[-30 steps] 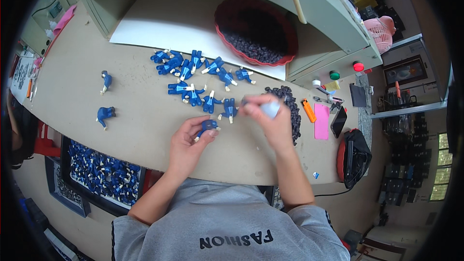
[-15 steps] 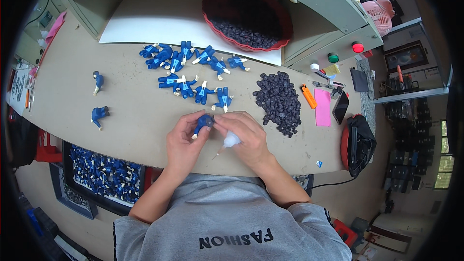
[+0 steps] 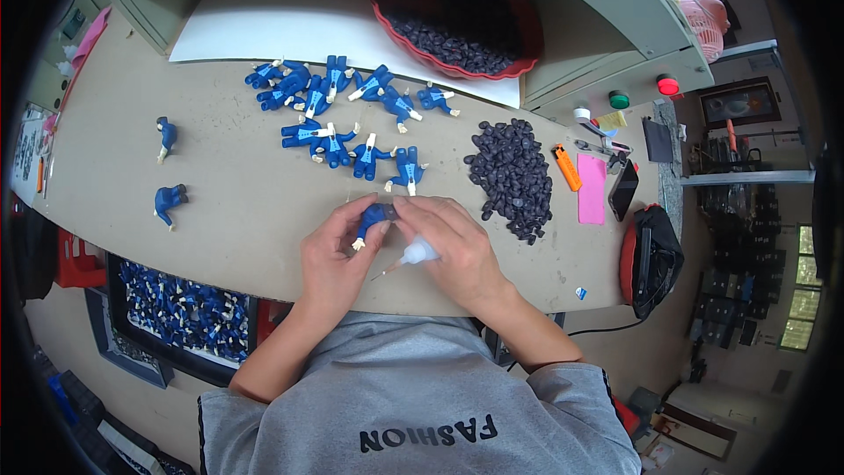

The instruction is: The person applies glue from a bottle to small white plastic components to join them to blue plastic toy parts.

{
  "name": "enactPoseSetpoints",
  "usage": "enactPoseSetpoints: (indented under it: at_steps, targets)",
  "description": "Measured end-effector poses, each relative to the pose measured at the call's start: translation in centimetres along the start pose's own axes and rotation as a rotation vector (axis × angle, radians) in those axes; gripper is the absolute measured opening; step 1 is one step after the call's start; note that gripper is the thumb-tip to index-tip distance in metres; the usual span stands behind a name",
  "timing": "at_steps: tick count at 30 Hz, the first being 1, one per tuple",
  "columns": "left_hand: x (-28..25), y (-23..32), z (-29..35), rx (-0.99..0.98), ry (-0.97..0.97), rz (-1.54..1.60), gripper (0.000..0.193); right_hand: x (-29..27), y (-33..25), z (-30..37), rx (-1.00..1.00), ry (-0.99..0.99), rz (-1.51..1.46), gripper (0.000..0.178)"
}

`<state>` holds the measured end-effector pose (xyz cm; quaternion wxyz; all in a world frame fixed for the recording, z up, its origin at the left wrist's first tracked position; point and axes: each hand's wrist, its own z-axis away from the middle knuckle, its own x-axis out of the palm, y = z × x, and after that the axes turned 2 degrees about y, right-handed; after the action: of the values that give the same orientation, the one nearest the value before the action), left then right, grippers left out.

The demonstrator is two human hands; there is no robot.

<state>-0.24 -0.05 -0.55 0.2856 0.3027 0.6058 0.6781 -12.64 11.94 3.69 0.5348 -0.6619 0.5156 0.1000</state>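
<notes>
My left hand (image 3: 329, 255) is closed around a small blue toy figure (image 3: 372, 216), its pale end pointing down toward me. The fingertips of my right hand (image 3: 464, 257) press at the figure's other end, where a dark piece (image 3: 389, 210) shows; the fingers partly cover it. Tucked in that same hand is a small whitish squeeze bottle (image 3: 419, 251), its thin needle tip pointing left. Past my hands lie several blue figures with pale parts (image 3: 407, 169). To their right is a pile of small dark, glossy pieces (image 3: 512, 178).
Two more blue figures (image 3: 167, 204) stand apart at left. A red scalloped basin (image 3: 380, 22) of dark pieces sits at the back. Rightward are an orange cutter (image 3: 567, 167), pink paper (image 3: 592, 189), a phone (image 3: 623, 191) and a black pouch (image 3: 657, 259). A bin of blue parts (image 3: 185, 312) stands lower left.
The figure has turned slightly in my left hand, and my right fingers have shifted over its dark end. The bottle's tip has swung a little to the left. The whole view has shifted slightly.
</notes>
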Motion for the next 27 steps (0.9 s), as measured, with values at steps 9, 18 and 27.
enactPoseSetpoints:
  at_steps: [9, 18, 27]
  targets:
    - [-0.1, -0.1, -0.2, 0.005, 0.025, -0.122, 0.033, 0.7, 0.8, 0.2, 0.035, -0.032, -0.031, 0.037]
    - [-0.7, -0.4, 0.0, -0.039, 0.006, -0.165, 0.033, 1.1, 0.4, -0.1, 0.068, -0.041, -0.088, 0.035]
    - [-6.1, 3.4, -1.1, 0.451, 0.089, -0.714, 0.036, -1.8, 0.8, 1.2, 0.033, -0.102, -0.096, 0.049]
